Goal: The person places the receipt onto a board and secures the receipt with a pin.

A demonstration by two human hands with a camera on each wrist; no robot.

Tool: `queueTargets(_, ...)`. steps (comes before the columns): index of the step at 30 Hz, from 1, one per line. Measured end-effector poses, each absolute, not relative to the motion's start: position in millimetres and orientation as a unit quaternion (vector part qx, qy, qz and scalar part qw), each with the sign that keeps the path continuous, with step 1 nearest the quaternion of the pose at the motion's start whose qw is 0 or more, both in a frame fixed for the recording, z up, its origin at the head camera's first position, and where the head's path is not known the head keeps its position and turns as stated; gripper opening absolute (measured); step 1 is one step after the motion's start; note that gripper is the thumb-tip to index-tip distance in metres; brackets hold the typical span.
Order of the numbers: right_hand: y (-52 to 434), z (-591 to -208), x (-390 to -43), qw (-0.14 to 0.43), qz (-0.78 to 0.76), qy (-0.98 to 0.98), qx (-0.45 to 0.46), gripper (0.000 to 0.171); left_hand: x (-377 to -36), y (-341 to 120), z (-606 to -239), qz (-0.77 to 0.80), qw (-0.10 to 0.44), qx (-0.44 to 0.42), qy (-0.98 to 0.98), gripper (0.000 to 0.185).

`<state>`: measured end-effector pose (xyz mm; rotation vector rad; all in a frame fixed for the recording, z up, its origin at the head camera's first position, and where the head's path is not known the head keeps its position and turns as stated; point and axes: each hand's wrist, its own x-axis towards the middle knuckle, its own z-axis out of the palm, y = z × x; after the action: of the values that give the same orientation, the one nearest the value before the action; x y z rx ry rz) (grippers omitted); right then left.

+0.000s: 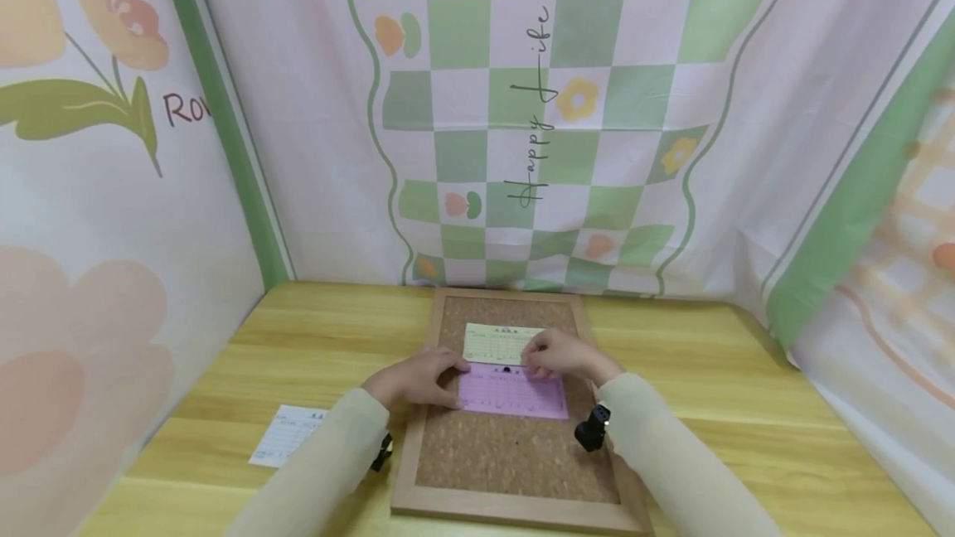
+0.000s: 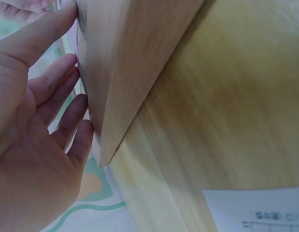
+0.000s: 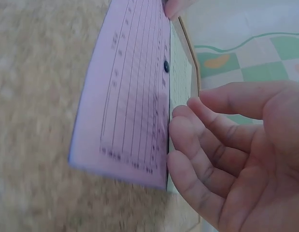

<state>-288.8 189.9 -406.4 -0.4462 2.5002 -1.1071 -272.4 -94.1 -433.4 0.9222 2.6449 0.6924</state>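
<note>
A wood-framed cork board lies on the table in the head view. A pale yellow slip sits on it, with a pink slip just below, and a dark pin is at the pink slip's top edge. My left hand lies flat at the pink slip's left end, its straight fingers against the board frame. My right hand rests at the slips' right end. Its relaxed fingers touch the edge of the pink slip beside the pin.
A white printed slip lies on the wooden table left of the board, also visible as a white slip in the left wrist view. Patterned fabric walls close in the back and both sides.
</note>
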Motion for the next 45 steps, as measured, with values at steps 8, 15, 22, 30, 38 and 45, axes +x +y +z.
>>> queueTargets(8,207.9,-403.7,-286.6,0.165,-0.378,0.897,-0.160,0.025,-271.5,-93.5,-431.9,0.236,0.127,0.318,0.909,0.056)
queueTargets(15,220.6,-401.3,-281.2,0.146,-0.356,0.911,-0.150,0.023,-270.7,-93.7,-430.7,0.236,0.126,0.317,0.910,0.055)
queueTargets(22,236.0,-399.1,-279.2,0.136,-0.356,0.910,-0.164,0.022,-269.8,-93.8,-430.7,0.235,0.125,0.318,0.910,0.055)
queueTargets(30,251.5,-400.2,-277.1,0.108,-0.325,0.924,-0.169,0.021,-269.1,-93.4,-431.8,0.232,0.128,0.313,0.912,0.056)
queueTargets(38,264.1,-398.5,-271.2,0.080,-0.295,0.936,-0.174,0.021,-269.6,-94.1,-431.7,0.243,0.132,0.311,0.909,0.055)
queueTargets(45,275.0,-399.8,-266.9,0.080,-0.298,0.937,-0.164,0.026,-269.4,-93.9,-430.7,0.244,0.132,0.314,0.908,0.055)
